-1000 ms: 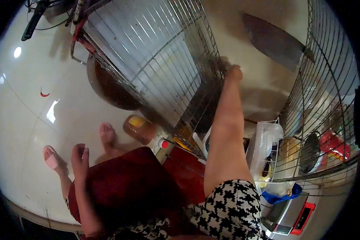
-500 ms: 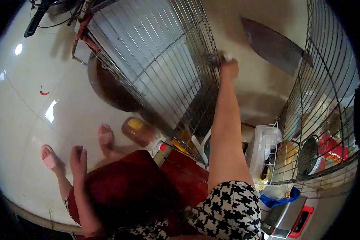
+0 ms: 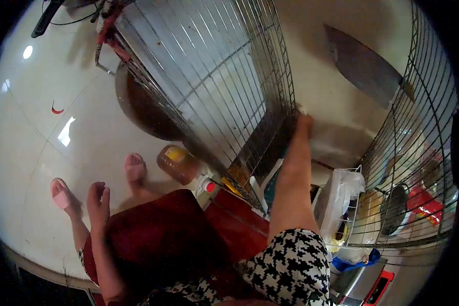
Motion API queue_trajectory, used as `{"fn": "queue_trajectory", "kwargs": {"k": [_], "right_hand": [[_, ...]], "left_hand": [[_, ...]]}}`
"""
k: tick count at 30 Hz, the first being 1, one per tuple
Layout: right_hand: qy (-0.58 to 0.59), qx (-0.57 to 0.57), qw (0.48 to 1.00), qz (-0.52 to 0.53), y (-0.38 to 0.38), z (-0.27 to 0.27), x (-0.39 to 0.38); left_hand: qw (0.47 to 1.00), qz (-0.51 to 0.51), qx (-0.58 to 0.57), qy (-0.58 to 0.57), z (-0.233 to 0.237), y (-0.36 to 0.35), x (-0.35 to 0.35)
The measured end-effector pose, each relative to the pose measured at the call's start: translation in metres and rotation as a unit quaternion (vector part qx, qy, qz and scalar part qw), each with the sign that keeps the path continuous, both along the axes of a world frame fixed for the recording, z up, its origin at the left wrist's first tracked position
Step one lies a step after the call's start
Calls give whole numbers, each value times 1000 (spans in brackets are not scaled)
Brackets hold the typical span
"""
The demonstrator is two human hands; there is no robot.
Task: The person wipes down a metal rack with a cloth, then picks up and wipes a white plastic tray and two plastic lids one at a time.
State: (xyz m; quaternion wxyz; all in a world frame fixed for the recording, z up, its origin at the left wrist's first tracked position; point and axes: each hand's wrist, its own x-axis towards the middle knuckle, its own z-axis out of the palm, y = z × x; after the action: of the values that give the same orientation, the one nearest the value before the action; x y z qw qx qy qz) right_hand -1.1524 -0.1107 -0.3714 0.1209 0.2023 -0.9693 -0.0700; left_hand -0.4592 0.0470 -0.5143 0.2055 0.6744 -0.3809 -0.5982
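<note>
My right hand (image 3: 304,122) is low at the outer edge of the wire rack (image 3: 224,61), with the arm stretched far out. Its fingers are closed. A small pale patch shows at the fingertips, too small and blurred to name. My left hand (image 3: 98,201) hangs to the left, over the tiled floor, near my knee under the dark red cloth (image 3: 158,229). Its fingers are loosely bent, the thumb stands apart, and nothing shows in it.
A brown round pan-like object (image 3: 137,107) and a large jar (image 3: 177,164) stand beside the rack. On the right, a second wire rack (image 3: 418,127) holds a red packet (image 3: 424,204). A white plastic basket (image 3: 341,194) stands near my right arm. A dark flat panel (image 3: 364,64) is further back.
My right hand has moved down along the rack's edge, closer to me. The fingers of my left hand have bent slightly. The view has shifted a little.
</note>
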Motion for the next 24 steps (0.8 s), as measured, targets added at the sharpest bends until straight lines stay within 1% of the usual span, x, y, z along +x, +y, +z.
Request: {"fn": "queue_trajectory", "kwargs": {"k": [1, 2, 4, 5, 6, 7, 8, 9, 10, 11, 12, 13, 14, 16, 17, 18, 19, 20, 21, 22, 24], "right_hand": [[35, 8, 999, 24, -3, -1, 4], [36, 7, 999, 31, -1, 5, 8], [118, -75, 990, 2, 15, 36, 31], [110, -174, 974, 90, 17, 29, -11], [88, -266, 941, 188, 20, 20, -57], [60, -334, 897, 283, 4, 29, -28], [50, -378, 909, 167, -18, 37, 1], [35, -420, 905, 52, -65, 68, 128], [-34, -561, 819, 113, -92, 67, 141], [-100, -681, 706, 170, -119, 58, 143], [-8, -599, 770, 219, -131, 48, 148], [83, -506, 817, 265, -141, 40, 148], [83, -506, 817, 266, -148, 38, 144], [197, -350, 861, 311, -152, 32, 119], [195, -347, 864, 309, -138, 32, 97], [15, -521, 794, 313, -122, 35, 65], [-164, -660, 670, 297, -105, 41, 39], [-137, -641, 708, 263, -71, 52, 24], [-111, -621, 741, 232, -53, 63, 26], [-113, -621, 739, 237, -61, 64, 28], [-55, -597, 758, 257, -74, 57, 38]], "left_hand": [[1000, -1, 2, -5, 3, -3, 2], [1000, 6, 2, -5, 4, -4, 6], [1000, 14, 8, 0, 4, -2, 6], [1000, 10, 8, 6, 1, -1, 5], [1000, 10, 0, 16, -4, 1, 4], [1000, 9, -9, 21, -5, 1, 4], [1000, 8, -13, 21, -3, 0, 4], [1000, 7, -6, 16, -2, -3, 4], [1000, 5, 2, 10, -1, -6, 4], [1000, 1, 0, 9, 1, -8, 5], [1000, -2, 0, 4, 3, -9, 3], [1000, -4, 0, -1, 3, -9, 1], [1000, -4, 0, 0, 1, -7, 0], [1000, -1, 2, 29, -5, -2, -1], [1000, -4, 5, 27, -4, -1, 3], [1000, -7, 5, 22, -3, -1, 5], [1000, -9, 4, 20, -2, -2, 4], [1000, -11, 5, 22, 0, -2, 5], [1000, -13, -14, 8, 1, -4, 4], [999, -12, -35, -7, 3, -6, 3], [1000, -7, -22, -4, 8, -11, 3]]}}
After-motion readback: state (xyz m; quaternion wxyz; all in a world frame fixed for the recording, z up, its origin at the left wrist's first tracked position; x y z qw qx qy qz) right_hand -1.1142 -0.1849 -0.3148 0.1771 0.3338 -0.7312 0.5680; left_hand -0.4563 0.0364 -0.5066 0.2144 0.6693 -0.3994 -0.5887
